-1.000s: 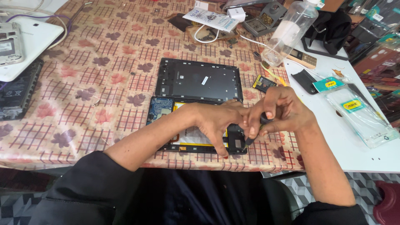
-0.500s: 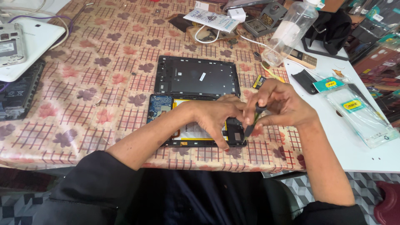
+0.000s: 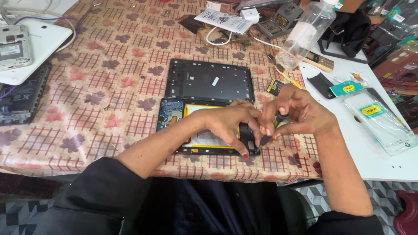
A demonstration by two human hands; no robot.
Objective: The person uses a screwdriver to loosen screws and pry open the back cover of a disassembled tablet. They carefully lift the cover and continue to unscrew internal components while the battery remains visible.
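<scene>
We see the opened tablet on the bench, its back cover just behind, the bottle behind right.

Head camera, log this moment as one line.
left hand pressing opened tablet | right hand holding small screwdriver at tablet's lower right corner | detached back cover behind

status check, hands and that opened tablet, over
Left hand pressing on opened tablet. Right hand gripping small screwdriver, tip at tablet's lower right corner. Removed back cover lies just beyond.
</scene>
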